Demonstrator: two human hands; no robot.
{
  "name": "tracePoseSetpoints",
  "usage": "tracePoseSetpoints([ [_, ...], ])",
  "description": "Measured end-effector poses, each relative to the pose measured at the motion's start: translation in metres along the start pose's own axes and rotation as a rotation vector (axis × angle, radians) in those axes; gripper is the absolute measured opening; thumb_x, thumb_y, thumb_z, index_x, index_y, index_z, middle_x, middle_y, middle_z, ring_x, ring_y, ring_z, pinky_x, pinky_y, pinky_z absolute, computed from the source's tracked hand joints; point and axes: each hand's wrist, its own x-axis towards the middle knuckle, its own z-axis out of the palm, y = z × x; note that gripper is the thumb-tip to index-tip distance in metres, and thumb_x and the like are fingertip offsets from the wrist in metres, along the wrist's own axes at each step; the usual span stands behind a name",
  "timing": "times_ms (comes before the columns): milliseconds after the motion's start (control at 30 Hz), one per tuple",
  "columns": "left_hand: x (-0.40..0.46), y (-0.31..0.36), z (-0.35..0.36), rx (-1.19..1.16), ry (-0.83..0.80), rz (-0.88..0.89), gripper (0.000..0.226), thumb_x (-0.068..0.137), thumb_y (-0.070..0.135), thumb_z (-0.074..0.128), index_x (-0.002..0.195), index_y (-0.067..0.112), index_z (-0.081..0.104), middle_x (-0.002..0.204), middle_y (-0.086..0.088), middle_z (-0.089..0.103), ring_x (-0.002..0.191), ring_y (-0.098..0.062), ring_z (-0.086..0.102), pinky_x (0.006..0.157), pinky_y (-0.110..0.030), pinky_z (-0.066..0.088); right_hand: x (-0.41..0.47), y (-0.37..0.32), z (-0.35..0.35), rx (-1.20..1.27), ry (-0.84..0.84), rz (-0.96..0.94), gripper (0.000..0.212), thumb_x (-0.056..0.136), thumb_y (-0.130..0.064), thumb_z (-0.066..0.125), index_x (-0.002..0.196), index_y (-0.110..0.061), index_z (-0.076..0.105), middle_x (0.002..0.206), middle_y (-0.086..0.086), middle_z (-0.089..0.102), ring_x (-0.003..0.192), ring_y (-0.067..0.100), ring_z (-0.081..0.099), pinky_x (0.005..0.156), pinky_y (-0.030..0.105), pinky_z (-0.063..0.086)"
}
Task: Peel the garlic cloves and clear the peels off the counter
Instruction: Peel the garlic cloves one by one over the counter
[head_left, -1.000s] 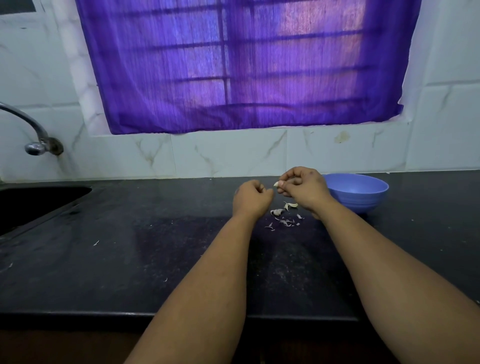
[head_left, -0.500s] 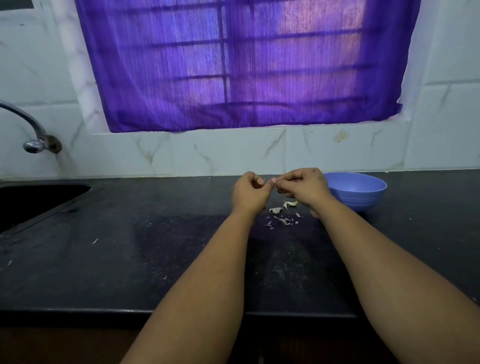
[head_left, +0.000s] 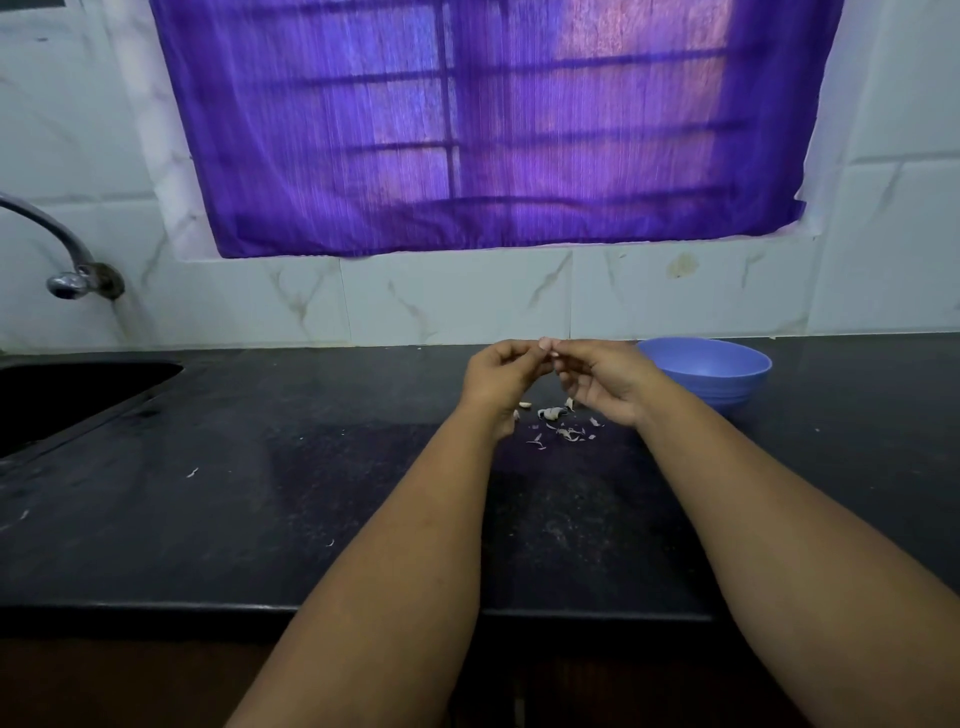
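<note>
we see a blue bowl (head_left: 727, 376) on the dark desk (head_left: 260, 493); its contents are hidden. just left of it, both hands, left hand (head_left: 501, 379) and right hand (head_left: 605, 382), pinch a small garlic clove (head_left: 545, 344) between fingertips. pale peels (head_left: 566, 428) and a loose clove (head_left: 525, 404) lie below them.

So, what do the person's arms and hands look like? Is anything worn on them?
Both forearms are bare, with no sleeve in view. The left hand and right hand show no glove, ring, watch or bracelet. Fingernails look short; finer detail is blurred.
</note>
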Motion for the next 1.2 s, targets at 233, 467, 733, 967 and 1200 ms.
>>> tracePoseSetpoints([
  [233, -0.002, 0.001, 0.001, 0.024, -0.001, 0.033, 0.011, 0.088, 0.002, 0.065, 0.078, 0.005, 0.063, 0.073, -0.006, 0.066, 0.067, -0.012, 0.065, 0.075, -0.022, 0.056, 0.003, -0.001, -0.008, 0.131, -0.078, 0.134, 0.011, 0.093, -0.005, 0.056, 0.087, -0.005, 0.065, 0.067, -0.001, 0.065, 0.058, 0.002, 0.061, 0.056, 0.011, 0.051],
  [467, 0.001, 0.002, 0.002, 0.055, 0.091, -0.02, 0.016, 0.092, -0.002, 0.053, 0.079, 0.008, 0.054, 0.074, -0.008, 0.058, 0.065, -0.015, 0.061, 0.078, -0.026, 0.057, 0.009, 0.003, -0.01, -0.096, 0.095, -0.046, 0.009, 0.091, 0.009, 0.055, 0.091, 0.005, 0.063, 0.076, 0.013, 0.065, 0.06, 0.009, 0.068, 0.062, 0.015, 0.057],
  [733, 0.001, 0.003, 0.004, 0.118, 0.123, -0.105, 0.02, 0.098, 0.001, 0.041, 0.083, 0.01, 0.05, 0.074, -0.009, 0.06, 0.063, -0.014, 0.059, 0.063, -0.019, 0.052, 0.002, 0.001, -0.009, -0.725, 0.33, -0.3, 0.02, 0.071, -0.023, 0.084, 0.075, -0.007, 0.073, 0.059, 0.001, 0.064, 0.048, 0.006, 0.057, 0.049, 0.018, 0.045],
  [967, 0.004, -0.003, 0.002, 0.244, 0.128, -0.09, 0.02, 0.098, 0.013, 0.052, 0.079, 0.011, 0.055, 0.07, -0.002, 0.058, 0.06, -0.008, 0.056, 0.068, -0.025, 0.048, 0.007, 0.006, -0.011, -0.847, 0.318, -0.286, 0.029, 0.08, 0.003, 0.066, 0.087, -0.025, 0.071, 0.102, 0.0, 0.064, 0.081, 0.012, 0.06, 0.065, 0.025, 0.051],
  [1200, -0.002, -0.004, 0.001, 0.323, 0.099, -0.064, 0.013, 0.09, 0.005, 0.063, 0.08, 0.012, 0.06, 0.072, -0.002, 0.059, 0.058, -0.006, 0.06, 0.069, -0.03, 0.051, 0.008, 0.01, -0.011, -0.811, 0.249, -0.263, 0.025, 0.082, 0.0, 0.068, 0.086, -0.025, 0.071, 0.094, 0.001, 0.068, 0.091, 0.022, 0.068, 0.083, 0.04, 0.058],
])
